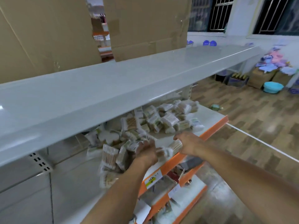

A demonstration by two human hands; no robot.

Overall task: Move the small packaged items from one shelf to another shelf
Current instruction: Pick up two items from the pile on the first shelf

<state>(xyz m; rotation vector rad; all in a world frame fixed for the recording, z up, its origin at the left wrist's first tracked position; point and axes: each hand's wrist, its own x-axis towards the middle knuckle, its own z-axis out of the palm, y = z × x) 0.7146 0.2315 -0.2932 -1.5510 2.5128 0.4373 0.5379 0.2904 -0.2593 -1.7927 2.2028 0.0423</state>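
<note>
Several small packs of cotton swabs (163, 120) lie heaped on the middle shelf (163, 139), which has an orange front edge. My left hand (146, 152) reaches into the heap at the shelf front, its palm turned toward the other hand, and touches packs there. My right hand (188, 145) grips one swab pack (168, 148) that spans the gap between both hands. Motion blur smears the fingers. Above the heap runs a bare pale grey shelf (123, 81).
Large cardboard boxes (145, 25) stand behind the grey upper shelf. Lower orange-edged shelves (181, 180) hold other goods. To the right lies wood-pattern floor with a teal basin (273, 87) and cartons (258, 77) by the far wall.
</note>
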